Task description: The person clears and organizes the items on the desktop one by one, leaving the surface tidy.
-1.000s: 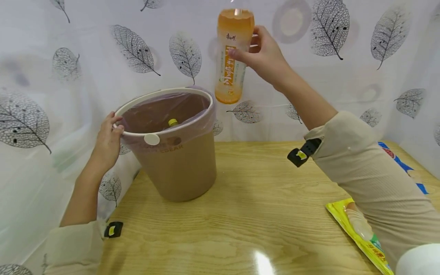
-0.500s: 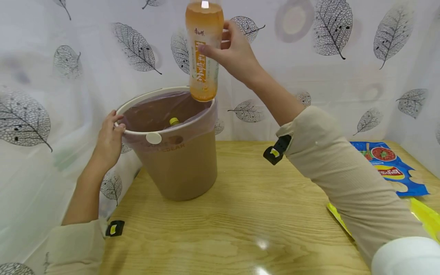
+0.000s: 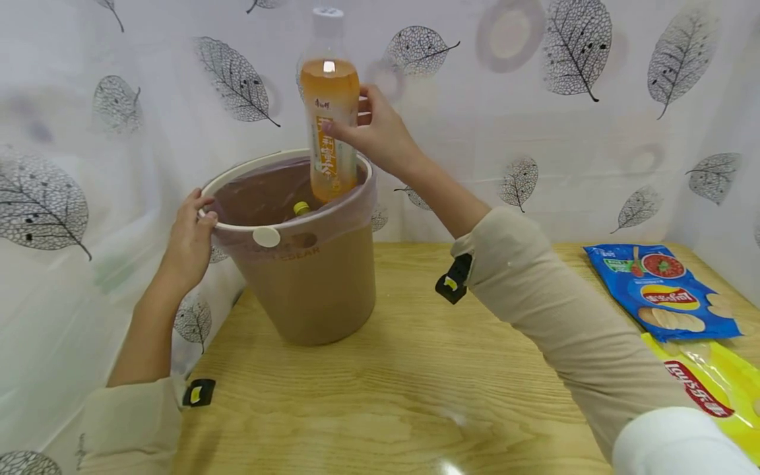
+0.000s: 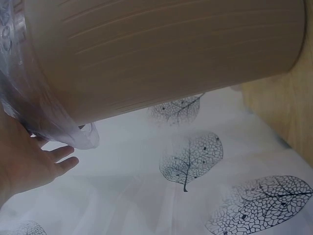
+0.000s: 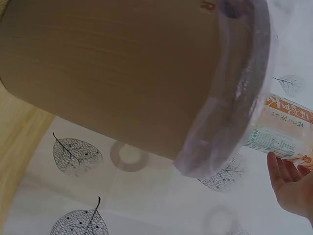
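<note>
My right hand [image 3: 386,138] grips a clear plastic bottle [image 3: 328,89] of orange drink with a white cap, thumb across the label. The bottle is nearly upright, its lower end inside the mouth of the brown trash bin [image 3: 317,293], near the right part of the rim. At the bin's left side, my left hand [image 3: 189,241] holds the pale rim, with fingers and thumb on it. A purple translucent bag [image 5: 210,132] lines the bin and folds over its rim. Inside the bin shows a yellow cap [image 3: 301,208]; whatever is under it is hidden behind the front wall.
On the right of the wooden table [image 3: 415,369] lie a blue chip bag [image 3: 667,290] and a yellow chip bag [image 3: 724,389]. A leaf-patterned curtain [image 3: 564,152] hangs behind and along the left side. A white rounded object [image 3: 677,442] overlaps my right sleeve.
My right hand has carried the bottle left, over the rim, then down into the bin's mouth. The chip bags have come into fuller view. My left hand keeps its hold on the rim.
</note>
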### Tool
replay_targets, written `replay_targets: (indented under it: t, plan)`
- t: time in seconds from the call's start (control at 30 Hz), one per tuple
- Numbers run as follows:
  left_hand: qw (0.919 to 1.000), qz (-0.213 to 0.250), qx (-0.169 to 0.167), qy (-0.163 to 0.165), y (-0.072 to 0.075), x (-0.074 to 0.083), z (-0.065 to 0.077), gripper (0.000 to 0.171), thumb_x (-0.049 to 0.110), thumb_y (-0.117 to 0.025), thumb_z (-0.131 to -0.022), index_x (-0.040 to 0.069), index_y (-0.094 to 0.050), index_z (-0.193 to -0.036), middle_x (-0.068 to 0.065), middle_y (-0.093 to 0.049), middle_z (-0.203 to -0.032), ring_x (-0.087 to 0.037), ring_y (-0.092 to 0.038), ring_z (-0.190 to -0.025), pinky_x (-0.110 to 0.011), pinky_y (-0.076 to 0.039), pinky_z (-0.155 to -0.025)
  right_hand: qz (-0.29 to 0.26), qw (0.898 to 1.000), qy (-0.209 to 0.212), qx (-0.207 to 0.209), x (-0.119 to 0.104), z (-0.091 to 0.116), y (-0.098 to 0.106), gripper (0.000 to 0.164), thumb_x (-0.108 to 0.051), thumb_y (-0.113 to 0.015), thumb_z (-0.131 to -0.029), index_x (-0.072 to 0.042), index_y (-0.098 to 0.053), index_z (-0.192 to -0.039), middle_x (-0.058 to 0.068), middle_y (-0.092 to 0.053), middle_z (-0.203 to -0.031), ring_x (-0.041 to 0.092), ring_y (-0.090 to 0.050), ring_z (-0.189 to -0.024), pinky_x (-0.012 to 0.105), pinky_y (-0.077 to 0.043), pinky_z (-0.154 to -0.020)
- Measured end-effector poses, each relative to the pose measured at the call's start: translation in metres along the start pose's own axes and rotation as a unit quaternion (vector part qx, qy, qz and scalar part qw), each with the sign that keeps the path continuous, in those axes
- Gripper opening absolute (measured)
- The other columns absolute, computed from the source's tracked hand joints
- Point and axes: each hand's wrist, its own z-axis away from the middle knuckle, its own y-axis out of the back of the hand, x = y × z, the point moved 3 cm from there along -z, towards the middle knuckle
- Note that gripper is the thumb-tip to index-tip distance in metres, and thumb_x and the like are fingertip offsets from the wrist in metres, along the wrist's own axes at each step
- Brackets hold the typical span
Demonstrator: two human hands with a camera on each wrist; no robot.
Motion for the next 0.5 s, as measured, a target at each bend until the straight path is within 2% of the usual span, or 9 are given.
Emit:
replay_targets:
  t: [0.5]
  plan:
    - [0.9999,0.0,-0.005,0.013,0.0,-0.002,0.0,0.051,0.021,-0.02,-0.097,-0.011,-0.024,-0.137,-0.02,-0.004,-0.15,-0.043,-0.001,-0.133,-0.058,0.0,-0.103,-0.01,0.999,-0.022,-0.025,0.031,0.001,-0.021,0.066,-0.028,-0.069,-0.081,-0.006,-0.034,-0.133,0.008,-0.048,-0.121,0.017,-0.05,-0.107,0.025,-0.045,-0.083]
